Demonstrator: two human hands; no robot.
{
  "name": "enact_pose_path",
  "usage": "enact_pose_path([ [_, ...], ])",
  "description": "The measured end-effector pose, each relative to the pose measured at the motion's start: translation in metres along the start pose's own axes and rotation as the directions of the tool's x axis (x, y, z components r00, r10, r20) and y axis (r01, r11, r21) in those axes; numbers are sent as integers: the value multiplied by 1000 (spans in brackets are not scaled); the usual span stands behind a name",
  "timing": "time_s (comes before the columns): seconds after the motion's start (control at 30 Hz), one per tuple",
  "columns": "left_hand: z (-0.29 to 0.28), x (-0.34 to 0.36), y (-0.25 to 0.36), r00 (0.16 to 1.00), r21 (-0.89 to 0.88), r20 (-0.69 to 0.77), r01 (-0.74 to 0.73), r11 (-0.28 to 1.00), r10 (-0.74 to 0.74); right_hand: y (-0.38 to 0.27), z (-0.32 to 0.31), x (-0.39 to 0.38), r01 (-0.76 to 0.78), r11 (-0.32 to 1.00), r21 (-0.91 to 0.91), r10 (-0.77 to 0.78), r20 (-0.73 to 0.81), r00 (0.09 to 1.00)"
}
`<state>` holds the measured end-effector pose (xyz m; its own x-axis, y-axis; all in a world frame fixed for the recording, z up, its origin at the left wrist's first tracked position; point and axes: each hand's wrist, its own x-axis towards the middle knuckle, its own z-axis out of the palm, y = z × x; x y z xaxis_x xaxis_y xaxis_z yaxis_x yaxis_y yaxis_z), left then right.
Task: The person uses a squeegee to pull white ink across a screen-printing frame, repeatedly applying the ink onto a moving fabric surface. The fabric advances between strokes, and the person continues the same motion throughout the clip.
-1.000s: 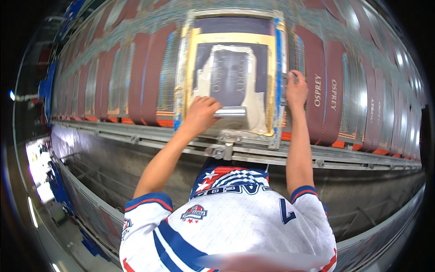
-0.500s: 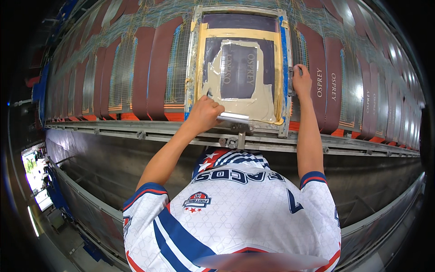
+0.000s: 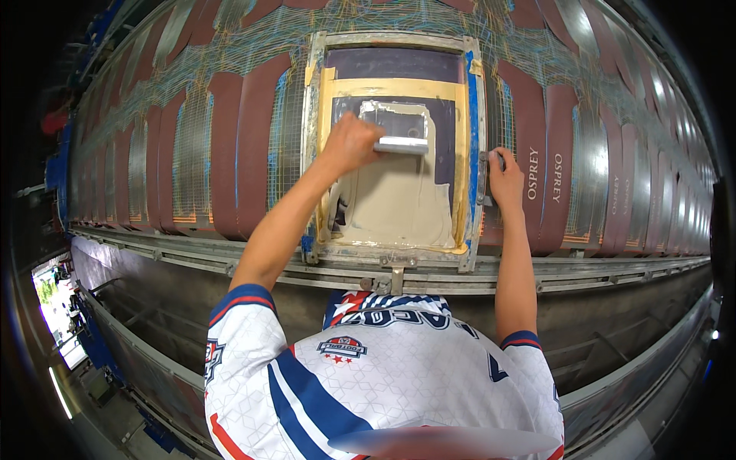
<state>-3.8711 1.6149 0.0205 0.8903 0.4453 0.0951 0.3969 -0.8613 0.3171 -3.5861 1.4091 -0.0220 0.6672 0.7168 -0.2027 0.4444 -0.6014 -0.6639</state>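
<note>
My left hand (image 3: pixel 353 144) is closed around one end of a squeegee (image 3: pixel 403 145) with a shiny metal holder. The squeegee lies across the middle of a screen-printing screen, on the mesh. Behind it, toward me, a smooth coat of beige ink (image 3: pixel 399 201) covers the mesh; a thicker ridge of ink outlines the far part. Around the mesh runs the metal screen frame (image 3: pixel 315 84), with tan tape along its inner edges and blue tape at the right. My right hand (image 3: pixel 507 180) grips the frame's right edge, fingers curled over it; the exact grip is partly hidden.
Maroon fabric pieces (image 3: pixel 230 153) lie in rows on the long table, those at the right bearing pale lettering. Ink-stained coloured lines cover the table between them. A metal rail (image 3: pixel 537 270) follows the table's near edge, with a clamp (image 3: pixel 397 274) at the screen's front.
My left hand has pushed the squeegee away from me, from the screen's near end to its middle, spreading ink over the lettered area. My right hand stays at the frame; the view has shifted slightly.
</note>
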Motion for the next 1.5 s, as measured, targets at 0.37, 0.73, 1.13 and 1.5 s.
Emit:
enact_pose_path([
  [0.37,-26,21,10,999,-43,-43,26,999,-28,-88,-26,30,423,890,172,-453,212,866],
  [0.73,-14,86,-49,973,-82,100,218,973,-210,-172,46,112,612,780,-132,-431,596,678],
  [1.13,7,17,-8,997,-140,-27,73,987,-77,-124,59,31,788,591,-173,-686,407,603],
  [1.5,4,-106,100,995,-120,47,95,988,-90,-83,33,-119,768,633,-100,-657,454,601],
])
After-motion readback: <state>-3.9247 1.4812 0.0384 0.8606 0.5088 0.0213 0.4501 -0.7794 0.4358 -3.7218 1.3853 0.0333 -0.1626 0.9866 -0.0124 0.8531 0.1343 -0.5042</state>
